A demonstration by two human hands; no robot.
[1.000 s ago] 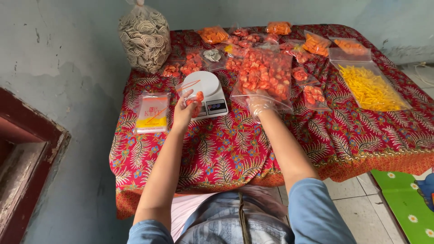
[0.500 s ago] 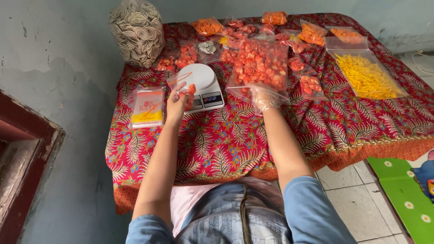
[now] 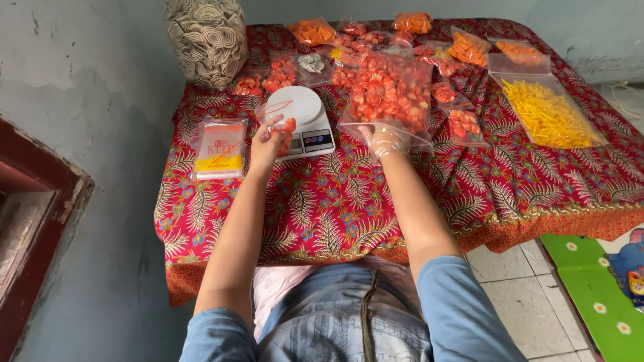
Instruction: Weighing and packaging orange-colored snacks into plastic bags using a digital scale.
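Pouch, small and clear (image 3: 280,122), held up in left hand (image 3: 263,147) just in front of the white kitchen scale (image 3: 303,121), a few red-orange snack pieces sitting in its bottom. Left fingers pinch the film near its lower part; the mouth stands open above. Judged very light and limp: thin plastic, likely slippery, folds wherever unsupported. Best purchase looks to be the rim on either side of the mouth, so the opening stays spread. Contents look dry and brittle; squeezing the filled part would probably crush them.

Right hand (image 3: 382,139), in a thin clear glove, lies at the near edge of the big clear bag (image 3: 389,97) of the same red-orange pieces, fingers curled and partly under the film; whether they hold any pieces cannot be told. That bag is full, slumped and soft; probably heavy enough to need support underneath.

Outward: flat pack of empty pouches (image 3: 220,147) to the left, near the table's left edge. Tall bag of pale coiled crackers (image 3: 206,37) at far left corner. Smaller filled pouches crowd the far side; wide bag of yellow sticks (image 3: 550,114) on the right.

Open room: patterned red cloth (image 3: 335,208) between the scale and the near table edge is bare. Wall stands tight against the left side.
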